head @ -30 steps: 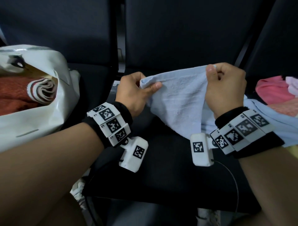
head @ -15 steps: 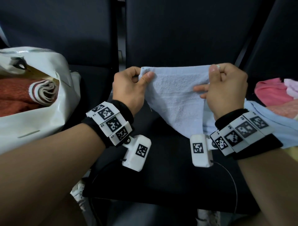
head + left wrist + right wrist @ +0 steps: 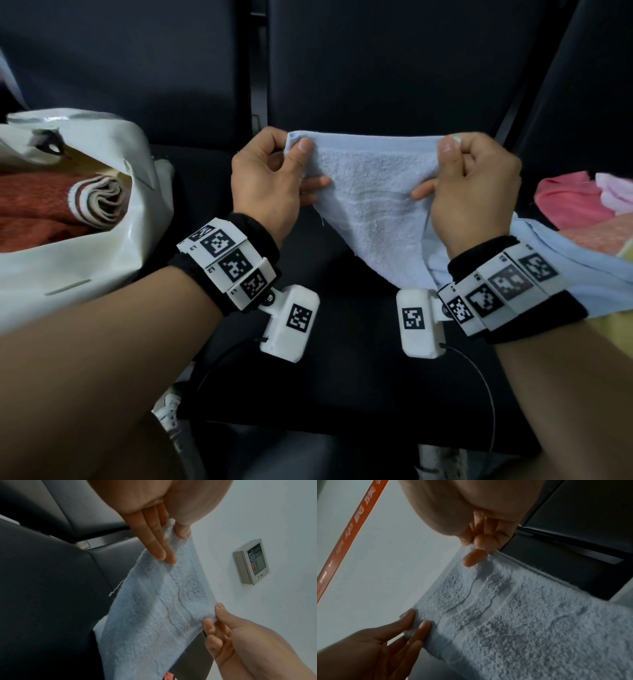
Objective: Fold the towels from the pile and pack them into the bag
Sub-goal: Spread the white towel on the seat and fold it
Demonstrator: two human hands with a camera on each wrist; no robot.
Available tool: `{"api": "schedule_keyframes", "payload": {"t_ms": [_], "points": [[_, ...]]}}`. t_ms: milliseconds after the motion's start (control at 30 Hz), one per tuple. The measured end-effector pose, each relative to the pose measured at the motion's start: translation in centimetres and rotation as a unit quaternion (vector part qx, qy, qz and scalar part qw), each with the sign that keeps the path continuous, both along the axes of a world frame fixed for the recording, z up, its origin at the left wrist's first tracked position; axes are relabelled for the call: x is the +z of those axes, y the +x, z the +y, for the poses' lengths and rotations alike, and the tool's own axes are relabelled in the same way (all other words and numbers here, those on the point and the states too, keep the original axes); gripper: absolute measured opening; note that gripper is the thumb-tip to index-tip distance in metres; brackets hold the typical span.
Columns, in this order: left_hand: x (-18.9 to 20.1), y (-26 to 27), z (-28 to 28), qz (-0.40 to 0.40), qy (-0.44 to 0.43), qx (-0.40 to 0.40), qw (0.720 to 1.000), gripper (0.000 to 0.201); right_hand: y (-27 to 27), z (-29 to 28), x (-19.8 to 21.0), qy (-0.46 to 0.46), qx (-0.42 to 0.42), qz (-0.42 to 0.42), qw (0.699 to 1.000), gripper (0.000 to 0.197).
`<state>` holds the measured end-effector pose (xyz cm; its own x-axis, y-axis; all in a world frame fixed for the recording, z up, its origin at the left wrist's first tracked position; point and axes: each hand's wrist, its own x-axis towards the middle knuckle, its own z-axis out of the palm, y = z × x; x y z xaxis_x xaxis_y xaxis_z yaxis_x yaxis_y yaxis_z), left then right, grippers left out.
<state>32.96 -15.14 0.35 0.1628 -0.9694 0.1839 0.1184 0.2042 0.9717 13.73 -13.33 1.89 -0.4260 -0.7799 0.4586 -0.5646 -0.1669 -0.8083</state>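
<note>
— Pale blue terry: we now hold the towel (image 3: 373, 205) taut by its top edge above the black seat (image 3: 342, 377); a second ago that edge sagged.

— Our left hand (image 3: 270, 181) pinches one corner, thumb on top, and our right hand (image 3: 476, 185) pinches the other?

— Yes. Its tail trails to the pile (image 3: 582, 205) at the seat's right edge.

— Then it looks ready for its first fold; the white bag (image 3: 102, 253) waits open at the left edge, rust-coloured towels (image 3: 41, 202) inside.

Dark padded seats (image 3: 342, 394) across the frame, white bag (image 3: 102, 260) at left, towel pile (image 3: 579, 205) at right
</note>
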Motion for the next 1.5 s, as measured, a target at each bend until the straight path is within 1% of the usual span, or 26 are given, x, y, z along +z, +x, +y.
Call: {"api": "schedule_keyframes", "payload": {"t_ms": [200,367,567,733,833,933,1100,1200,1300,1400,1500], "points": [[0.7,0.1,0.2,-0.007,-0.021,0.012,1.000,0.014,0.2,0.2,0.5,-0.021,0.001,-0.017,1.000,0.021],[1.5,0.1,0.6,0.032,-0.047,0.010,0.998,0.012,0.5,0.7,0.9,-0.063,0.025,-0.033,0.997,0.019],[2.3,-0.1,1.7,0.067,-0.082,-0.001,0.994,0.011,0.3,2.8,1.0,-0.101,0.067,-0.055,0.991,0.011],[3.1,-0.8,3.6,0.077,-0.093,0.002,0.993,0.008,0.2,4.8,0.8,-0.123,0.065,-0.065,0.988,0.010],[3.1,-1.4,5.0,0.053,-0.105,0.007,0.993,0.005,0.3,6.2,0.7,-0.125,0.067,-0.074,0.987,0.004],[3.2,-1.3,6.4,0.022,-0.115,0.014,0.993,0.009,0.6,7.7,0.6,-0.124,0.072,-0.075,0.987,0.003],[4.0,-0.2,8.7,-0.002,-0.151,0.035,0.988,0.012,0.6,10.7,1.3,-0.145,0.064,-0.061,0.986,0.003],[5.3,0.7,10.0,-0.018,-0.185,0.042,0.982,0.008,0.5,12.4,2.9,-0.178,0.053,-0.053,0.981,0.003],[6.4,0.8,11.3,-0.023,-0.211,0.049,0.976,0.009,1.1,13.4,4.1,-0.207,0.051,-0.053,0.975,0.004],[7.8,0.1,12.7,-0.031,-0.222,0.059,0.973,0.008,2.5,14.2,4.8,-0.213,0.065,-0.059,0.973,0.009],[9.9,-0.1,13.9,-0.040,-0.236,0.066,0.969,0.009,3.5,15.1,6.3,-0.222,0.080,-0.045,0.971,0.010]]}}
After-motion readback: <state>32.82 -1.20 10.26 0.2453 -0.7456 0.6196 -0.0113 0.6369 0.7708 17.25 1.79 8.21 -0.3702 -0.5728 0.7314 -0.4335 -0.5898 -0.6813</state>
